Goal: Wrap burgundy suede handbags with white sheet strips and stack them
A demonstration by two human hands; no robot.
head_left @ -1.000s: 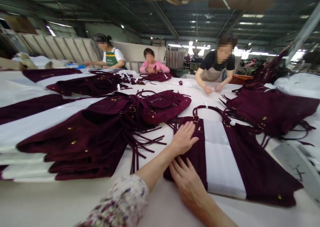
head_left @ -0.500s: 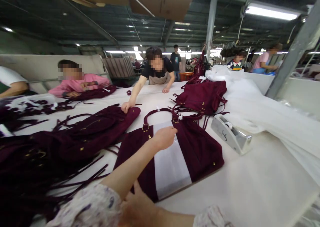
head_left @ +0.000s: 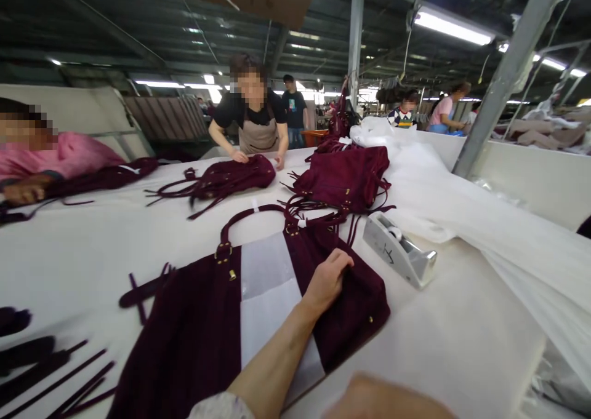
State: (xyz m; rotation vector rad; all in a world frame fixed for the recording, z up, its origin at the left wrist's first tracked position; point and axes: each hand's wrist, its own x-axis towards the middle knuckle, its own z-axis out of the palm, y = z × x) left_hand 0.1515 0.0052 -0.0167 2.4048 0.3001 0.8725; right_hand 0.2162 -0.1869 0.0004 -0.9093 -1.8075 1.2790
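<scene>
A dark burgundy handbag (head_left: pixel 198 308) lies in front of me, with a translucent white sheet (head_left: pixel 268 277) in a band across its middle. Its two handles (head_left: pixel 249 213) arch at the far side, each with a small white wrap. My left hand (head_left: pixel 329 276) reaches across the sheet to the bag's right panel. Its fingers are curled in at the fabric; whatever they pinch, if anything, is hidden. Low at the bottom edge, my right hand (head_left: pixel 388 400) is smeared by motion near the bag's front edge, its fingers not readable. Right of the bag stands a grey tape dispenser (head_left: pixel 399 250).
Another burgundy bag (head_left: pixel 348 176) sits beyond the dispenser, beside heaped white sheeting (head_left: pixel 443 203). Across the white table (head_left: pixel 83 253), a person in an apron (head_left: pixel 253 123) handles a smaller bag (head_left: pixel 235 176). Loose dark straps (head_left: pixel 87 376) lie at left. A slanted post (head_left: pixel 508 74) rises at right.
My left hand has moved right, off the sheet onto the bag's right panel. My right hand has left the bag's lower edge. The person opposite has pulled a bag from the left towards themselves.
</scene>
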